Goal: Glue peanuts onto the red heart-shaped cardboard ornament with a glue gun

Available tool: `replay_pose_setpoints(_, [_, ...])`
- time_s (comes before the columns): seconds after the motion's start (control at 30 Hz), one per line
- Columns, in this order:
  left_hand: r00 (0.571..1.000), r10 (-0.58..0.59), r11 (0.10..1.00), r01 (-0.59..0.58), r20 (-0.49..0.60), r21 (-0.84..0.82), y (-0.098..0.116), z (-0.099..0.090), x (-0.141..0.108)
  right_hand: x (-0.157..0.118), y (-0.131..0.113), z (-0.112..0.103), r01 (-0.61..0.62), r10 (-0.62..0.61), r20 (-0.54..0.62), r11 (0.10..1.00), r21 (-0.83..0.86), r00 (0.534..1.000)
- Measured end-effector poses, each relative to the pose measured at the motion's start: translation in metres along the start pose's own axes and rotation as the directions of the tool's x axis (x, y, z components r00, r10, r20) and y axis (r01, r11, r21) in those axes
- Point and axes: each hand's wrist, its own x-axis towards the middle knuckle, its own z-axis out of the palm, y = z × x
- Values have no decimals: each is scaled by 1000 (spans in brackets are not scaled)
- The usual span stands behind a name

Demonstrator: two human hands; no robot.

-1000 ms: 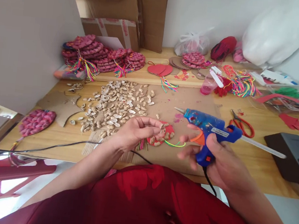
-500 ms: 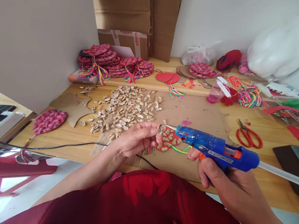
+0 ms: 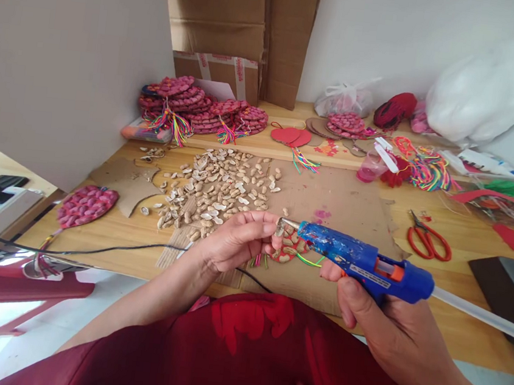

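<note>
Between its thumb and fingertips, my left hand [image 3: 238, 238] pinches a peanut shell [image 3: 280, 226]. My right hand [image 3: 376, 309] is wrapped round the grip of a blue glue gun [image 3: 347, 251], whose metal nozzle points left and meets the shell. A clear glue stick [image 3: 478, 314] sticks out of the gun's back. Below the nozzle lies a red piece with peanut shells on it [image 3: 288, 251], partly hidden by my left hand and the gun. A green and yellow cord [image 3: 308, 261] runs from it.
Loose peanut shells [image 3: 221, 182] cover the cardboard at centre left. Orange-handled scissors [image 3: 429, 238] lie on the right. Stacked pink shell pieces [image 3: 179, 103] sit on the back ledge. A black cable [image 3: 118, 246] crosses the front left; a pink piece [image 3: 86, 206] lies behind it.
The glue gun has moved slightly left, bringing its nozzle onto the shell. My left hand still holds the shell, and the view has shifted a little.
</note>
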Motion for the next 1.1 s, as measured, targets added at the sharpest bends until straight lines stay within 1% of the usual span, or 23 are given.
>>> replay_pose_setpoints(0.33, [1000,8,1000,-8,26,13,0,0,2,-2,7,1,29,-28,21,999,-39,999])
replay_pose_setpoints(0.7, [1000,3,1000,-3,3,27,-1,2,1,-4,10,0,33,-32,19,998,-49,999])
replay_pose_setpoints(0.97, [999,-22,999,23,-25,42,-1,1,2,-4,13,0,-6,8,37,999,-47,999])
replay_pose_setpoints(1.1, [1000,-12,999,13,-18,36,-1,0,2,-2,13,0,-3,6,39,997,-76,999])
